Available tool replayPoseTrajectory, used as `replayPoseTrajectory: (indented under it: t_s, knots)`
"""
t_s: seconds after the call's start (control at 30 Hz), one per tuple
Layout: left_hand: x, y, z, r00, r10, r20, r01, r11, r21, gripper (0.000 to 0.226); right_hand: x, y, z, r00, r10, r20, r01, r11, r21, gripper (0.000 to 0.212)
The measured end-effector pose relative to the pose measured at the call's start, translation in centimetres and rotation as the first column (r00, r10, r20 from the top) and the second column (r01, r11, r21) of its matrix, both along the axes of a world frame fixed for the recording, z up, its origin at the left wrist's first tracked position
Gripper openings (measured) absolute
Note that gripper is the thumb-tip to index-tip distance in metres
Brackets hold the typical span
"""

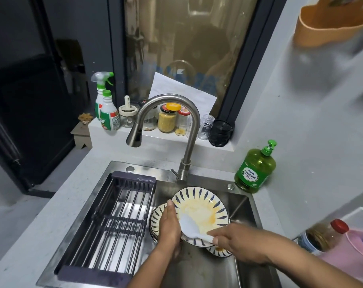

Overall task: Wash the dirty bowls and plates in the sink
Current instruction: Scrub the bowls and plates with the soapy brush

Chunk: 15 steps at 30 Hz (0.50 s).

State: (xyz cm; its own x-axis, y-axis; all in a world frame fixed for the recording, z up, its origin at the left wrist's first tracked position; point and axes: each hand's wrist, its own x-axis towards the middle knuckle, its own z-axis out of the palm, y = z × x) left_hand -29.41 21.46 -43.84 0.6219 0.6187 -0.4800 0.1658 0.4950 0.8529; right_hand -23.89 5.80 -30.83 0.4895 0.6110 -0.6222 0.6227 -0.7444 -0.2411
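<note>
Top plate [199, 210] tilted in sink [245, 204], at 5 o'clock from faucet [166, 113], stacked over more patterned dishes. Left hand [169, 223] grips rim at 9 o'clock. Right hand [236, 239] pinches white spoon [190, 227] handle; bowl of spoon rests on plate. Judgement: ceramic, stiff, breakable, greasy-slick with yellow residue; hold by rim. Dish soap [255, 171] at 2 o'clock from plate.

A home kitchen — steel sink [241, 206] with tap [176, 113] set in a worktop [51, 208], dish soap [256, 169] at its corner, jars [167, 119] on the sill.
</note>
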Motion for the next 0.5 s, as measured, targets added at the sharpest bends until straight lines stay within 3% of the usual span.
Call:
replayPoseTrajectory:
  t_s: [0.1,0.2,0.3,0.4,0.5]
  knots:
    - [0.0,0.6,-0.5,0.999,0.010,-0.046,-0.005,0.993,0.114,0.041,0.6,-0.9,0.6,0.998,0.049,0.045,-0.043,0.991,-0.123,0.033]
    - [-0.5,0.9,0.0,0.999,0.007,-0.039,0.000,0.986,0.167,0.038,1.2,-1.8,1.4,0.962,0.076,0.261,-0.006,0.966,-0.257,0.033]
    - [-0.9,0.3,0.5,0.997,-0.068,-0.037,0.073,0.987,0.144,0.037,1.6,-1.3,1.3,0.888,0.106,0.448,0.029,0.958,-0.285,0.040]
    - [-1.0,-0.4,-0.2,0.982,-0.179,-0.066,0.186,0.974,0.130,0.051,1.9,0.1,0.7,0.847,0.200,0.493,-0.087,0.966,-0.243,0.050]
    - [-0.9,0.2,-2.7,0.969,-0.239,-0.071,0.244,0.966,0.088,0.080,2.0,0.7,0.4,0.824,0.299,0.481,-0.211,0.950,-0.228,0.060]
